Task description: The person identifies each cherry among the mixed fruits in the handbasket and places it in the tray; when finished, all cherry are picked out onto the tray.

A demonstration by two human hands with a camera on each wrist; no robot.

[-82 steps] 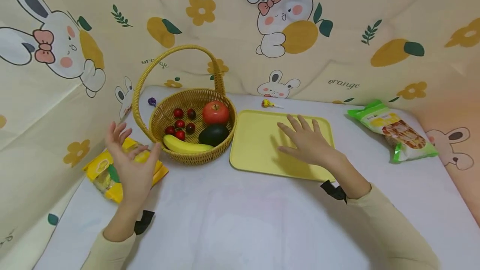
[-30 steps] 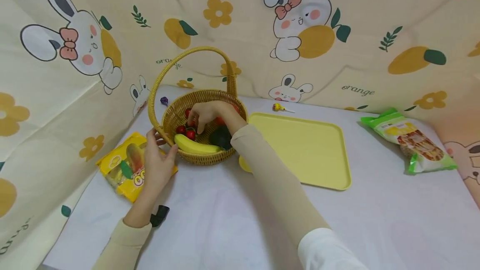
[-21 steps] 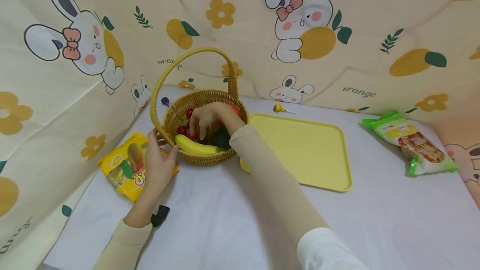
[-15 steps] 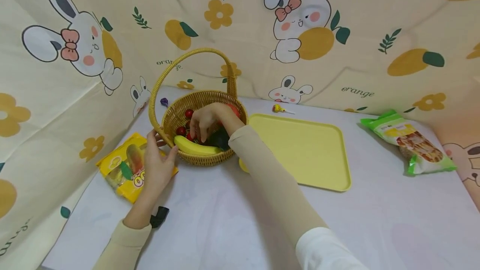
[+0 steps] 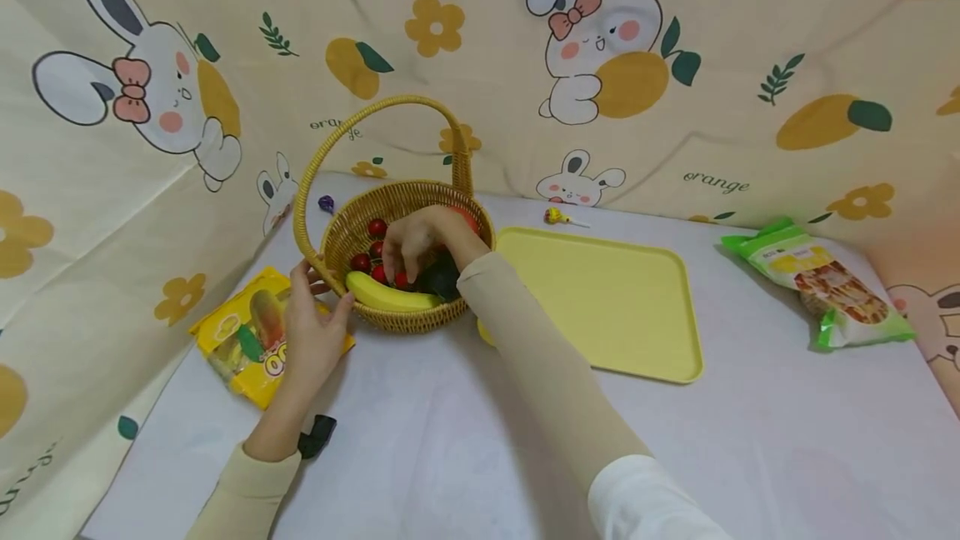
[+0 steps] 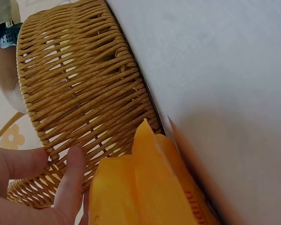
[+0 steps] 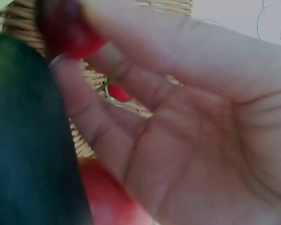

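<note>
Printed cloth (image 5: 480, 32) backed the bench (image 5: 450, 440). Left grip (image 5: 315, 330) held the basket (image 5: 412, 322); inside it, right grip (image 5: 423, 233) pinched a cherry (image 7: 79, 37), judged light, slick, best held mid-body.

There were two bags (image 5: 832, 286), two lollipops (image 5: 553, 216), at least five cherries (image 5: 377, 227), one basket (image 5: 412, 322), tray (image 5: 630, 298), banana (image 5: 390, 295), avocado (image 5: 441, 277) and red fruit (image 7: 110, 201).

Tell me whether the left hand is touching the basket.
Touching. The left wrist view shows it: fingertips of the left hand lie right against the wicker of the basket, with no gap between.
</note>
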